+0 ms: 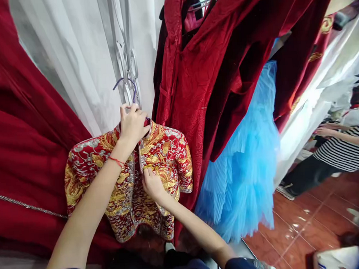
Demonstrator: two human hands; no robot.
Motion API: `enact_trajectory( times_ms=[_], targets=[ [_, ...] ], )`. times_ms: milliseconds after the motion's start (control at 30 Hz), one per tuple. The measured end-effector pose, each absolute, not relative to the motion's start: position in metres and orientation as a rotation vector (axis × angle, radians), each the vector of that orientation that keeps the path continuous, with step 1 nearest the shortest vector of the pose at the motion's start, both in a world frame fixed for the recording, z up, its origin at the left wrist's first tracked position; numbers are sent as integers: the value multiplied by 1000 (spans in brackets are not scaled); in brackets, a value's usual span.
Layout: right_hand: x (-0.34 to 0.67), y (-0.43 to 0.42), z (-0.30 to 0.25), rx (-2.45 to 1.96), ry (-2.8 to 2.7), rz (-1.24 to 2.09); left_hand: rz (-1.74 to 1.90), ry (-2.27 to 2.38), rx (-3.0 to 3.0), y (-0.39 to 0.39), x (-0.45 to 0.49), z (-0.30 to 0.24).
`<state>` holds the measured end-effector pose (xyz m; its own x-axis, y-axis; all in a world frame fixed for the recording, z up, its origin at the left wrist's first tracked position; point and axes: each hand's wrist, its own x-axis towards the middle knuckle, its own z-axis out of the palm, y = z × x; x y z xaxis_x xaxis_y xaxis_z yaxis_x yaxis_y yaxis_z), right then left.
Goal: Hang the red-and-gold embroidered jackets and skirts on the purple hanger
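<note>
A small red jacket [168, 155] with gold and silver embroidery hangs in front of me on a purple hanger [132, 88]. My left hand [132, 123] is closed round the jacket's collar, right under the hanger hook. A red string circles that wrist. My right hand [152, 184] presses on the jacket's front opening at mid-chest, its fingers curled onto the fabric edge.
Dark red velvet garments [224, 66] hang to the right, with a bright blue tulle skirt [246, 166] below them. Red cloth [14, 142] fills the left, white curtain [78, 55] is behind. Another person in a striped top [349, 147] stands at the right on red floor tiles [296, 224].
</note>
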<state>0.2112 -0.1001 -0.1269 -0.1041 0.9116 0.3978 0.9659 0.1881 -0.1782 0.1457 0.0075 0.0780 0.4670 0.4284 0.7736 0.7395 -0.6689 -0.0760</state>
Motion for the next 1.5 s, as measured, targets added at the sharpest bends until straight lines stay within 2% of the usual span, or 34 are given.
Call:
enact_trajectory(
  times_ms=[100,167,300,400,500,567,633,833,1100,1367,1500],
  targets=[
    [259,-99,-111,-1400,-2070,-87,-1137,-956,-2287,-4,146,65],
    [301,-105,-90,-1170,-1903,-89,-1322,-944,-2201,-20,145,39],
    [374,-99,-50,-1185,-1448,-291,-1872,-984,-1938,-70,152,-62],
    [403,-81,-43,-1228,-1562,-81,-2135,-1508,-1879,-105,166,-157],
    [411,-69,-51,-1205,-1701,212,-2100,-2130,-2054,-121,178,-238],
    [411,-65,-59,-1175,-1694,245,-2056,-2398,-2263,-122,180,-275],
    [408,-63,-66,-1171,-1640,176,-2069,-2471,-2432,-121,176,-299],
    [406,-53,-73,-1225,-1591,-72,-2178,-2321,-2342,-125,144,-311],
    [430,-51,-59,-1282,-1591,-181,-1866,-2381,-2151,-115,97,-293],
    [416,-80,-43,-1177,-1666,69,-2053,-2455,-2658,-127,100,-326],
    [398,-82,-21,-1155,-1705,167,-1946,-2698,-2877,-148,116,-330]
  ],
)
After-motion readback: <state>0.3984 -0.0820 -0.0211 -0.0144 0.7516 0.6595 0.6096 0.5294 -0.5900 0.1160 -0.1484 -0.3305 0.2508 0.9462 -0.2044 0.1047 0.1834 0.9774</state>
